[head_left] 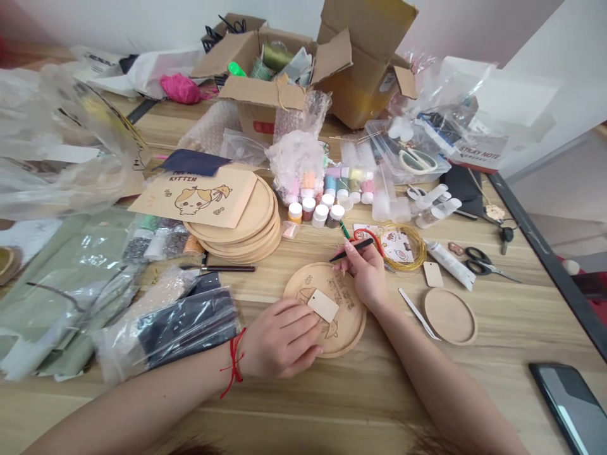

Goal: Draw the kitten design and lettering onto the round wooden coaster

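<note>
My left hand [279, 338] rests on the near left rim of a round wooden plate [348, 325] with drawn figures on it, and its fingers pinch a small blank wooden tag [323, 305] lying over the plate. My right hand [364, 272] sits on the plate's far right side, closed around a thin black pen or brush [351, 249] that points left. A red string is tied round my left wrist.
A stack of round wooden plates [241, 230] under a "KITTEN" card lies behind. Small paint jars [315, 212], gold wire coil [405, 246], another small wooden plate [449, 316], a tube, scissors [484, 265], a phone [571, 404], plastic bags at left and open cardboard boxes crowd the table.
</note>
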Demonstrator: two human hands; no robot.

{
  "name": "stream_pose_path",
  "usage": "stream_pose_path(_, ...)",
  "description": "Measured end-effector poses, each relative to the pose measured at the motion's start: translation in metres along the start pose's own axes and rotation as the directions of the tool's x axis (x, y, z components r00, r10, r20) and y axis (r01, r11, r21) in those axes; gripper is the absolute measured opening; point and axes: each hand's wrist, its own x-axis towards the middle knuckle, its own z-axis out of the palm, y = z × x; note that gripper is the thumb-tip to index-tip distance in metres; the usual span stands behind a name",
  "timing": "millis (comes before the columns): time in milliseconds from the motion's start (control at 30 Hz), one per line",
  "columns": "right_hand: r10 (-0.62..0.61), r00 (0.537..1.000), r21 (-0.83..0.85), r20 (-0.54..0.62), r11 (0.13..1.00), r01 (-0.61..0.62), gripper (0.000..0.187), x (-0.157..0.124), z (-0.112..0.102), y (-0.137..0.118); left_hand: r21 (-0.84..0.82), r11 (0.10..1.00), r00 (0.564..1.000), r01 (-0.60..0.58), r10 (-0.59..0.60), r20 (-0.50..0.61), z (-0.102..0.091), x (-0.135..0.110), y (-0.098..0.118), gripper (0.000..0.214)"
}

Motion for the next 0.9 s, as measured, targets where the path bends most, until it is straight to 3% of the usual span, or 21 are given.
stream_pose_path(200, -0.008, 0.984, 0.013, 0.176, 1.0, 0.005, 0.031, 0.0, -0.001, -0.001, -0.113, 0.994, 0.946, -0.009, 0.045, 0.321, 0.006, 0.003, -0.001, 0.056)
stream_pose_path(300, -0.045, 0.973, 0.027, 0.228, 0.999, 0.04, 0.028, -0.001, 0.0, -0.001, -0.144, 0.99, 0.929, 0.005, 0.049, 0.368, 0.006, 0.002, -0.003, 0.058)
stream_pose_path(400, -0.08, 0.977, 0.026, 0.199, 0.997, 0.076, 0.028, 0.0, -0.002, -0.006, -0.131, 0.991, 0.927, 0.005, 0.045, 0.373, 0.005, 0.001, -0.004, 0.052)
stream_pose_path(533, -0.167, 0.986, -0.017, 0.024, 0.986, 0.167, 0.028, 0.011, -0.017, -0.03, -0.1, 0.995, 0.932, 0.005, 0.032, 0.361, 0.008, -0.002, -0.004, 0.05)
stream_pose_path(667, -0.33, 0.936, -0.06, -0.124, 0.944, 0.325, 0.029, 0.025, -0.042, -0.062, -0.099, 0.995, 0.947, -0.002, 0.034, 0.319, 0.014, -0.005, -0.003, 0.051)
stream_pose_path(800, -0.292, 0.956, -0.253, -0.022, 0.927, 0.278, 0.027, 0.029, -0.056, -0.072, -0.155, 0.987, 0.964, -0.042, 0.081, 0.254, 0.014, -0.004, -0.003, 0.05)
stream_pose_path(867, -0.227, 0.971, -0.482, 0.076, 0.844, 0.235, 0.024, 0.028, -0.053, -0.067, -0.196, 0.979, 0.979, -0.056, 0.092, 0.182, 0.01, -0.003, -0.002, 0.045)
stream_pose_path(900, -0.204, 0.971, -0.607, 0.125, 0.758, 0.237, 0.023, 0.026, -0.05, -0.062, -0.213, 0.975, 0.986, -0.068, 0.098, 0.134, 0.008, -0.002, -0.002, 0.04)
